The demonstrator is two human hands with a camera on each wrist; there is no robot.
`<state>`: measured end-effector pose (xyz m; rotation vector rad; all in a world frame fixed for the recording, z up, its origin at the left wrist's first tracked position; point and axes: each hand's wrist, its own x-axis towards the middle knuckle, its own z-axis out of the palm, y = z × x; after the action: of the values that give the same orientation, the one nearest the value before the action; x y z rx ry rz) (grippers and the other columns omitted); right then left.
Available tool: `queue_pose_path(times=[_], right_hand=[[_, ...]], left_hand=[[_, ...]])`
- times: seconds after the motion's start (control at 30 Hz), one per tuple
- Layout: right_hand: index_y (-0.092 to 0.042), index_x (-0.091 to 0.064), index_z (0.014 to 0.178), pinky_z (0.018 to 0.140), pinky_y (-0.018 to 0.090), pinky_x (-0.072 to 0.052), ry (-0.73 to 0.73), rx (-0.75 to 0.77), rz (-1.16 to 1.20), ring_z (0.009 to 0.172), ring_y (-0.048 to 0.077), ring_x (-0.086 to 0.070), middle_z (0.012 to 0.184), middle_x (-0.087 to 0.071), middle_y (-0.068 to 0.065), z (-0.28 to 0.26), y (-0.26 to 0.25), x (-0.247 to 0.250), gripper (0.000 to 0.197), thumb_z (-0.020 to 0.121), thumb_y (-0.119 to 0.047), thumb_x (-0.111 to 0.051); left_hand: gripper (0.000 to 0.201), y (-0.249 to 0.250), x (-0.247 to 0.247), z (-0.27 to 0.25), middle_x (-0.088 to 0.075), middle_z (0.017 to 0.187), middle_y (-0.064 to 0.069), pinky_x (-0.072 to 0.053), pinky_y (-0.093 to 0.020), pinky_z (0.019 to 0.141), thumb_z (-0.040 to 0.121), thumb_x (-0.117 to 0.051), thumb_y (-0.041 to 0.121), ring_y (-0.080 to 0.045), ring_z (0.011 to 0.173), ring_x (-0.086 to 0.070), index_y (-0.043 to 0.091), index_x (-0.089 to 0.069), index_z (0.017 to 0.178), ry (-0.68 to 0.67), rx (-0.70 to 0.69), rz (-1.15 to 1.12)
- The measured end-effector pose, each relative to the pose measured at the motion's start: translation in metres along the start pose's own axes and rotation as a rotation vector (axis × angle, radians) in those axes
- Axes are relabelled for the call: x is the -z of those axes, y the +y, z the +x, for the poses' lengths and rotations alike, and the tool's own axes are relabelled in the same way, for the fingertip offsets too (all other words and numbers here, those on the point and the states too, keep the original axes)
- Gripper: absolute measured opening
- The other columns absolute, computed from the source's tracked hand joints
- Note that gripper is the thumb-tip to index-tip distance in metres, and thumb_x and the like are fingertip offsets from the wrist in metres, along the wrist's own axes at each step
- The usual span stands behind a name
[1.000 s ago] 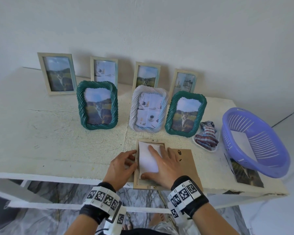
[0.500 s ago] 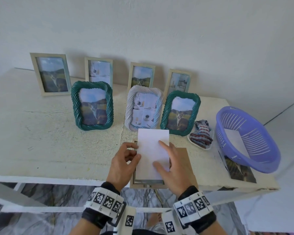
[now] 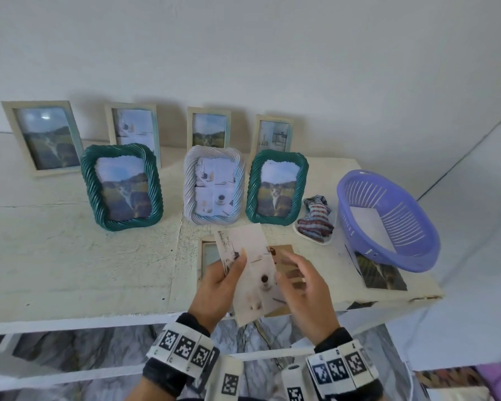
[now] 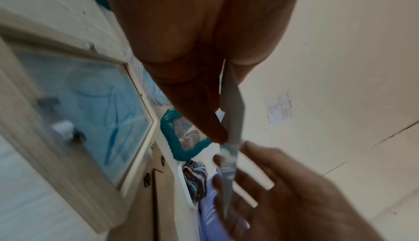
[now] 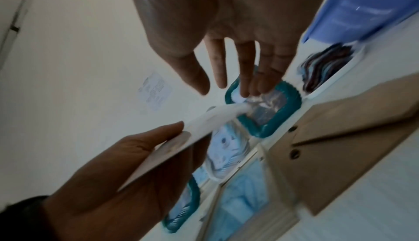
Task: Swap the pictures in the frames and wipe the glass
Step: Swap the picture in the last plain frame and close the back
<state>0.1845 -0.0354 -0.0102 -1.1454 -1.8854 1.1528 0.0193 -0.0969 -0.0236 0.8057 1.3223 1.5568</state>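
Observation:
My left hand (image 3: 237, 264) pinches a loose picture (image 3: 252, 273) between thumb and fingers and holds it above the table's front edge, pale printed side towards me. In the left wrist view the picture (image 4: 231, 119) shows edge-on. My right hand (image 3: 289, 273) hovers with straight, spread fingers at the picture's right edge and grips nothing. Beneath the hands a plain wooden frame (image 3: 207, 256) lies face down with bare glass (image 5: 240, 200). Its brown backing board (image 3: 284, 251) lies beside it on the right.
Two green rope frames (image 3: 122, 186) (image 3: 276, 188) and a white one (image 3: 214, 185) stand mid-table, several plain frames behind by the wall. A striped cloth (image 3: 315, 224) sits on a small dish. At the right, a purple basket (image 3: 388, 218) overlaps a loose print (image 3: 382, 274).
The picture came up out of the lying frame and turned from its white back to its printed side. My right hand let it go; my left hand now holds it alone.

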Motion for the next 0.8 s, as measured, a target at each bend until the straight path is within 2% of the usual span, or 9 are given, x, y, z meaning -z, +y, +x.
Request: queue_pose_path(times=[0.1,0.2,0.23,0.33,0.4,0.47,0.6,0.7,0.8], right_hand=[[-0.020,-0.062,0.113,0.071,0.033,-0.056,-0.122,-0.193,0.138,0.080,0.017,-0.066,0.091,-0.071,0.001,0.000,0.017,0.024,0.024,0.090,-0.012,-0.064],[-0.006,-0.064,0.104,0.057,0.032,-0.051,-0.120,-0.289,0.337,0.060,0.023,-0.056,0.073,-0.064,0.017,-0.008,0.033,0.056,0.013,0.091,-0.003,-0.061],[-0.005,-0.064,0.104,0.056,0.032,-0.050,-0.096,-0.297,0.346,0.058,0.022,-0.054,0.070,-0.062,0.018,-0.012,0.040,0.067,0.013,0.091,-0.003,-0.060],[-0.007,-0.065,0.104,0.055,0.030,-0.048,-0.013,-0.317,0.298,0.054,0.021,-0.053,0.065,-0.060,0.014,-0.023,0.066,0.105,0.014,0.092,-0.002,-0.059],[-0.006,-0.066,0.104,0.053,0.030,-0.046,0.020,-0.329,0.282,0.054,0.022,-0.052,0.067,-0.060,0.018,-0.033,0.082,0.132,0.016,0.092,0.000,-0.058],[-0.006,-0.067,0.105,0.051,0.029,-0.044,0.053,-0.354,0.273,0.053,0.022,-0.052,0.066,-0.059,0.022,-0.043,0.098,0.158,0.017,0.092,0.000,-0.058],[-0.001,-0.066,0.102,0.046,0.025,-0.042,0.161,-0.446,0.274,0.046,0.014,-0.051,0.062,-0.058,0.015,-0.056,0.123,0.201,0.015,0.090,0.004,-0.058],[-0.002,-0.066,0.100,0.047,0.026,-0.044,0.200,-0.488,0.276,0.047,0.014,-0.052,0.068,-0.062,0.018,-0.058,0.136,0.224,0.014,0.090,0.004,-0.058],[-0.001,-0.064,0.102,0.047,0.025,-0.044,0.224,-0.505,0.276,0.046,0.014,-0.052,0.066,-0.062,0.015,-0.054,0.146,0.240,0.014,0.090,0.004,-0.058]], left_hand=[[0.034,-0.001,-0.019,0.004,-0.073,0.110,-0.006,-0.056,-0.040,0.086,0.093,-0.051,0.029,-0.024,0.103,-0.069,0.008,-0.067,0.112,-0.011,-0.009,-0.006],[0.032,-0.009,-0.043,0.010,-0.074,0.105,-0.003,-0.057,-0.034,0.075,0.090,-0.056,0.032,-0.023,0.097,-0.070,0.009,-0.066,0.111,-0.037,0.012,0.065],[0.032,-0.012,-0.051,0.012,-0.074,0.104,-0.002,-0.058,-0.034,0.074,0.089,-0.060,0.035,-0.022,0.096,-0.070,0.012,-0.064,0.111,-0.041,0.026,0.101],[0.039,-0.019,-0.075,0.028,-0.070,0.109,0.002,-0.057,-0.043,0.084,0.088,-0.067,0.038,-0.014,0.098,-0.068,0.023,-0.055,0.122,-0.056,0.020,0.298],[0.047,-0.020,-0.097,0.043,-0.062,0.116,0.004,-0.054,-0.036,0.088,0.089,-0.068,0.030,-0.009,0.101,-0.062,0.025,-0.048,0.132,-0.043,-0.021,0.488],[0.052,-0.016,-0.122,0.058,-0.055,0.123,0.003,-0.050,-0.034,0.092,0.088,-0.068,0.029,-0.012,0.109,-0.056,0.023,-0.047,0.136,-0.070,-0.136,0.680],[0.056,-0.018,-0.175,0.091,-0.039,0.141,-0.005,-0.039,-0.042,0.106,0.086,-0.068,0.035,-0.024,0.129,-0.040,0.025,-0.047,0.137,-0.297,-0.345,1.007],[0.057,-0.017,-0.207,0.109,-0.029,0.151,-0.007,-0.033,-0.045,0.109,0.083,-0.071,0.039,-0.027,0.139,-0.028,0.027,-0.051,0.134,-0.358,-0.446,1.186],[0.041,-0.017,-0.220,0.123,-0.041,0.144,-0.008,-0.036,-0.045,0.106,0.083,-0.072,0.040,-0.029,0.134,-0.036,0.022,-0.062,0.119,-0.379,-0.478,1.292]])
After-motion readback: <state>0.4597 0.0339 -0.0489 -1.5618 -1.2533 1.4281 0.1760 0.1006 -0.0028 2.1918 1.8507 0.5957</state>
